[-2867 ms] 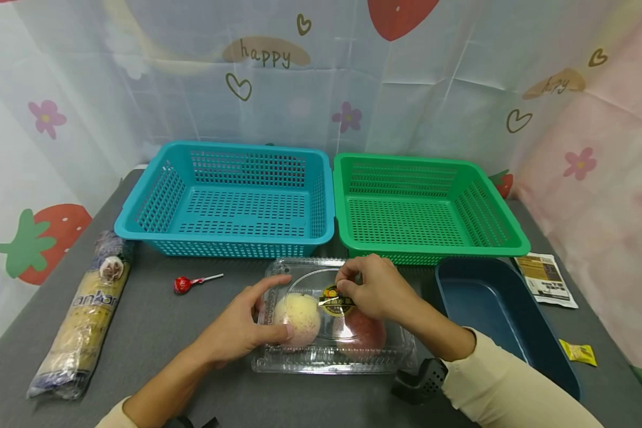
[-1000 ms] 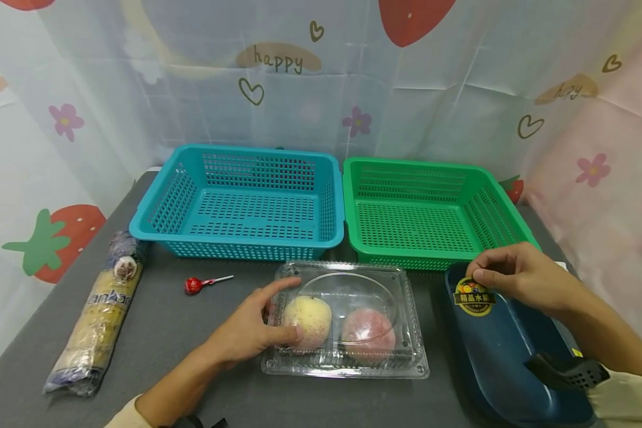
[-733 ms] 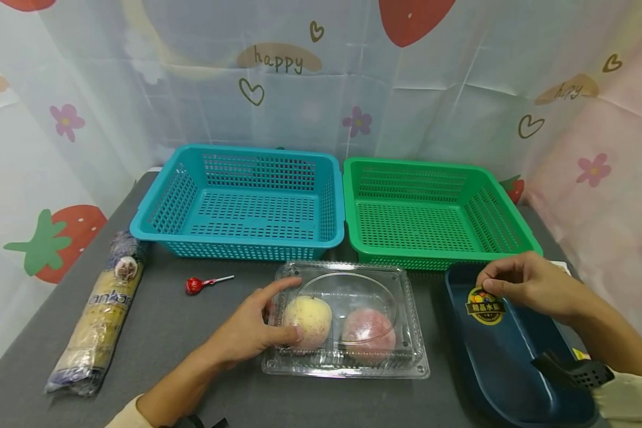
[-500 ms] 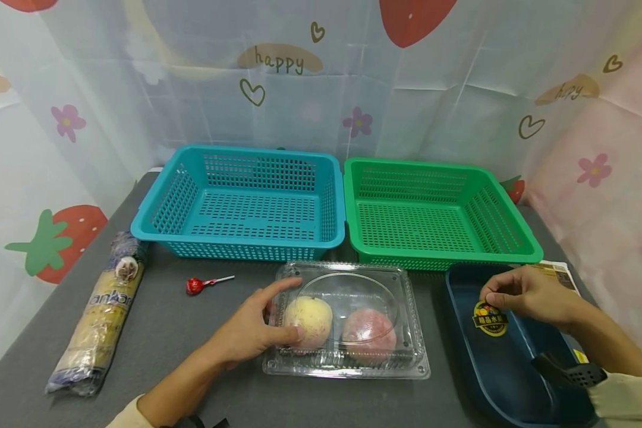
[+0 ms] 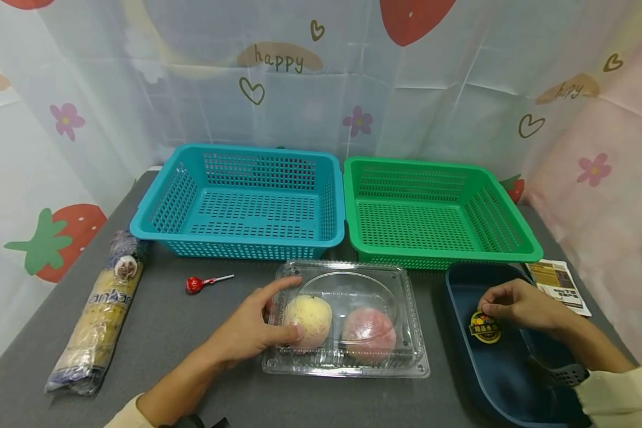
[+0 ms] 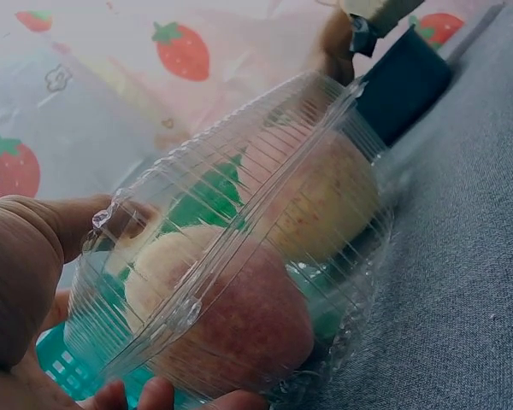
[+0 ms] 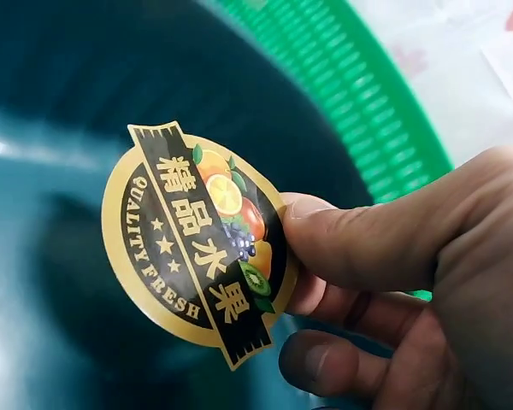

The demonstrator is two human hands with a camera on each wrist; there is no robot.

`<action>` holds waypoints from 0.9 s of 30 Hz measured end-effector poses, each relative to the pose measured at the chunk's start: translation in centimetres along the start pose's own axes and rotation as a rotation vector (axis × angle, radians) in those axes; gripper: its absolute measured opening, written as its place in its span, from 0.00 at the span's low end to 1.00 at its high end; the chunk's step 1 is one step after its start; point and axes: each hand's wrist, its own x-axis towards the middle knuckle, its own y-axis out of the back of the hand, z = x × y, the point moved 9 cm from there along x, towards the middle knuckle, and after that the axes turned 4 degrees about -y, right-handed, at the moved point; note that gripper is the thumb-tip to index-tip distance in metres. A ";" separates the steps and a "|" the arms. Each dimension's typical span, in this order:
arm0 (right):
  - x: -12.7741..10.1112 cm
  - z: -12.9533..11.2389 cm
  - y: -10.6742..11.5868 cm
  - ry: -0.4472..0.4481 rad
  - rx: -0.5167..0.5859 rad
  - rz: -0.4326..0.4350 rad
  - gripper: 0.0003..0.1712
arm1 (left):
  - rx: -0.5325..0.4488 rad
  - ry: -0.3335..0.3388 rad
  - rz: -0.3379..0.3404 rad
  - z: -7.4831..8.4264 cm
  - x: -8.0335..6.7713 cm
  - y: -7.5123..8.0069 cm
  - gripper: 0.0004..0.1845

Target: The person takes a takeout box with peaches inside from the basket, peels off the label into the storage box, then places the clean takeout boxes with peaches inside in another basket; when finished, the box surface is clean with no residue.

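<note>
My left hand [image 5: 254, 327] grips the left side of a clear plastic clamshell [image 5: 348, 371], thumb on the lid. In the left wrist view, fingertips show along the lower side of the clamshell [image 6: 188, 316]. Two peaches lie inside: a pale yellow one [image 5: 308, 314] on the left and a pink one [image 5: 369, 333] on the right. Over the dark blue tub [image 5: 494, 368], my right hand [image 5: 521, 304] pinches a round black-and-gold fruit sticker [image 7: 197, 248] by its edge between thumb and index finger. The sticker's printed face shows in the right wrist view.
Behind stand a blue basket [image 5: 235, 241] and a green basket [image 5: 444, 255]. A red lollipop [image 5: 195, 285] and a long wrapped bread pack [image 5: 104, 303] lie on the left. A printed packet [image 5: 559, 285] rests beyond the tub, beside the pink curtain.
The sticker has come off the clamshell lid and travelled right in my right hand, then lower over the tub. My left hand has kept its hold on the clamshell.
</note>
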 end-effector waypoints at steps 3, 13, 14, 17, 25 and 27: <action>0.3 0.6 -0.2 -0.003 -0.039 -0.004 0.10 | -0.006 0.005 0.003 -0.1 0.0 0.0 0.42; 0.4 1.3 -0.5 0.024 -0.155 0.025 0.08 | -0.022 -0.001 -0.006 -0.1 0.1 0.0 0.42; 0.4 1.3 -0.6 0.033 -0.162 0.028 0.08 | -0.021 -0.001 -0.006 -0.1 0.1 0.0 0.42; 0.3 1.1 -0.4 0.048 -0.204 0.052 0.08 | -0.020 -0.003 -0.005 0.0 0.1 0.0 0.42; -0.8 -1.0 1.2 0.006 -0.336 0.189 0.09 | -0.012 -0.015 -0.016 0.5 -0.1 -0.1 0.42; -1.1 -1.9 1.5 0.009 -0.330 0.216 0.10 | -0.014 -0.014 -0.014 0.5 0.0 -0.1 0.42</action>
